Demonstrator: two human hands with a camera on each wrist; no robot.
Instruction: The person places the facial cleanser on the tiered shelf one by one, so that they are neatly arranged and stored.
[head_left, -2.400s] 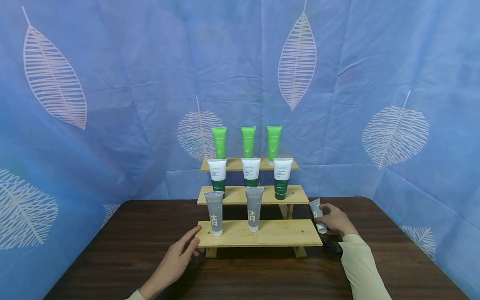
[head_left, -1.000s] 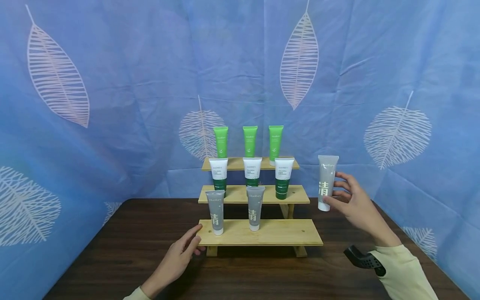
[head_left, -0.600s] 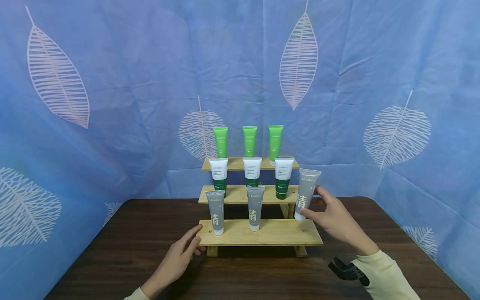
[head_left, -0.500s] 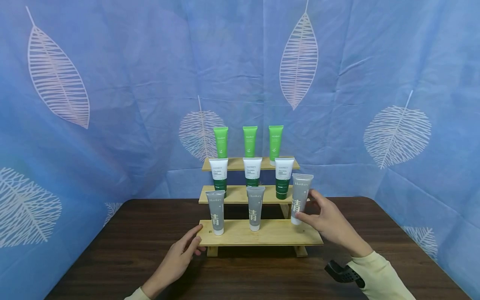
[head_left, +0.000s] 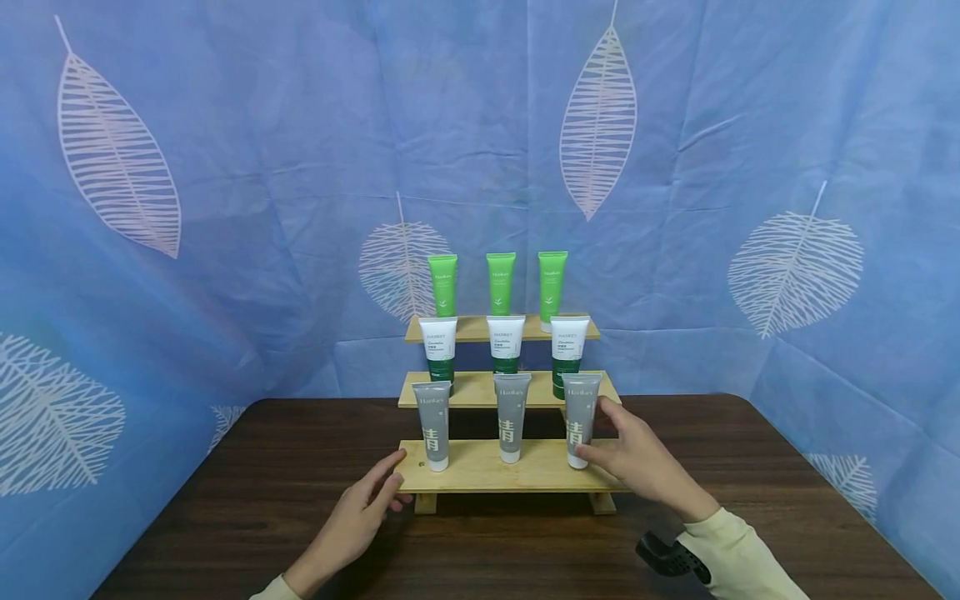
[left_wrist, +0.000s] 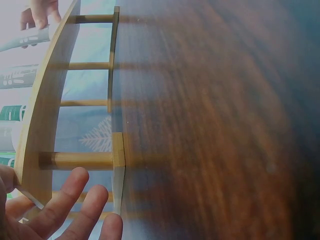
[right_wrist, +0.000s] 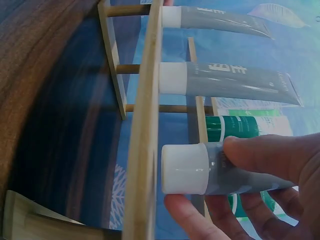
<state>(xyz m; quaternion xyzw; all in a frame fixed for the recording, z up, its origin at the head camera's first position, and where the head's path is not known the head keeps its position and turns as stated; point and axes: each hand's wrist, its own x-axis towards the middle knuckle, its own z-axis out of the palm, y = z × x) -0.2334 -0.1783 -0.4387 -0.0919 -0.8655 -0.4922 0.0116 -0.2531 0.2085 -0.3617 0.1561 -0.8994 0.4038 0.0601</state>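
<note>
My right hand point(head_left: 637, 454) holds a grey squeeze tube point(head_left: 581, 417) between thumb and fingers at the right part of the lowest wooden shelf point(head_left: 547, 479). The tube stands nearly upright, white cap point(right_wrist: 184, 169) down; in the right wrist view the cap is right at the shelf board, and contact is hard to tell. Two more grey tubes, one left point(head_left: 432, 425) and one in the middle point(head_left: 512, 417), stand on the same shelf. My left hand point(head_left: 352, 517) rests its fingertips at the shelf's left end, its other fingers point(left_wrist: 90, 207) loosely extended below the board.
White-and-green tubes point(head_left: 505, 337) stand in a row on the middle shelf, and bright green tubes point(head_left: 500, 283) on the top one. The stepped stand is on a dark wooden table point(head_left: 247, 500). A blue leaf-patterned cloth point(head_left: 300, 208) hangs behind and at both sides.
My right hand has picked the grey tube up from the table right of the stand, stood it upright, and moved it left and down to the lowest shelf. The left hand stays in place.
</note>
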